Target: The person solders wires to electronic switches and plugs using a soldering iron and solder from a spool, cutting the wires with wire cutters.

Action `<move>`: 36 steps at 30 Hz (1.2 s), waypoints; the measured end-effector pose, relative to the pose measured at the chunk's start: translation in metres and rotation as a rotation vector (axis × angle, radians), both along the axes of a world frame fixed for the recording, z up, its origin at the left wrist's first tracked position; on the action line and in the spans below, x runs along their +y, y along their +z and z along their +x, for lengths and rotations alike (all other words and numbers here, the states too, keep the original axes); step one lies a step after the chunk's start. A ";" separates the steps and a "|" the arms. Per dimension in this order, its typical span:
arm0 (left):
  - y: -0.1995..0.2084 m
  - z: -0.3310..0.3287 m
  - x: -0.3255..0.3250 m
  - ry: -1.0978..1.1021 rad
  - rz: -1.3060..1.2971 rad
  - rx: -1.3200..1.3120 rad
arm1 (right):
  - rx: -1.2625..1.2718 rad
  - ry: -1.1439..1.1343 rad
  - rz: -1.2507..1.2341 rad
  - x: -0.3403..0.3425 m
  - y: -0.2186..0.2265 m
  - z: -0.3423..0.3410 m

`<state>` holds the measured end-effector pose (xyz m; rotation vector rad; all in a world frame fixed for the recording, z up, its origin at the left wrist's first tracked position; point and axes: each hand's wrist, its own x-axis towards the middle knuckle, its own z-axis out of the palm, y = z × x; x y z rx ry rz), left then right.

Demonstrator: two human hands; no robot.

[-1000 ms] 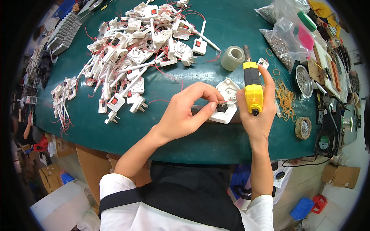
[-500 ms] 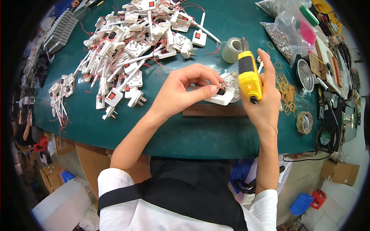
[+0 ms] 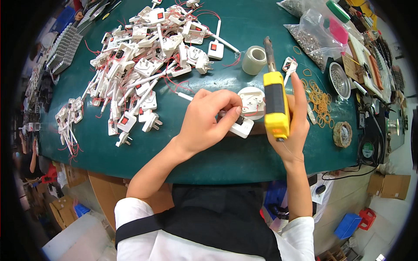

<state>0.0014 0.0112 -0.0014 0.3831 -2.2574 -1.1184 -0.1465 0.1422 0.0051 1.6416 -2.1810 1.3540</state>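
Observation:
My left hand [image 3: 202,122] is closed in a pinch on a white plastic switch housing [image 3: 244,128], its thumb and finger at the dark part inside. A white rod [image 3: 185,96] sticks out past the knuckles. My right hand [image 3: 291,145] grips a yellow and black soldering gun [image 3: 275,102], its metal tip pointing away from me. A thin wire hangs from the gun's near end. Right behind the held housing sits a round white piece [image 3: 250,102] with a recessed centre and red wires. Part of the housing is hidden by my left fingers.
A big heap of white plug parts [image 3: 148,67] with red wires covers the left. A translucent jar [image 3: 254,61] stands beyond the gun. Rubber bands [image 3: 321,102], a metal bowl [image 3: 339,80] and bags of small parts [image 3: 305,41] lie right. A wooden strip [image 3: 260,128] shows beneath the work.
My left hand has drawn the housing toward me and left, apart from the round piece. The gun has shifted slightly left and nearer, its tip now in plain view. The whole view has shifted slightly.

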 end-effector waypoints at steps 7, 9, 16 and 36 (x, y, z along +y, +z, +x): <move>0.005 -0.015 0.007 0.008 -0.060 0.046 | -0.226 0.120 -0.036 0.004 0.011 0.010; 0.008 -0.016 0.010 -0.016 -0.052 0.035 | -0.225 0.103 -0.038 0.001 0.012 0.011; 0.009 -0.014 0.010 -0.011 0.248 0.001 | -0.184 0.003 -0.051 -0.005 0.011 0.008; 0.011 -0.032 -0.001 0.017 0.142 -0.325 | -1.211 0.273 -0.331 0.070 0.008 -0.002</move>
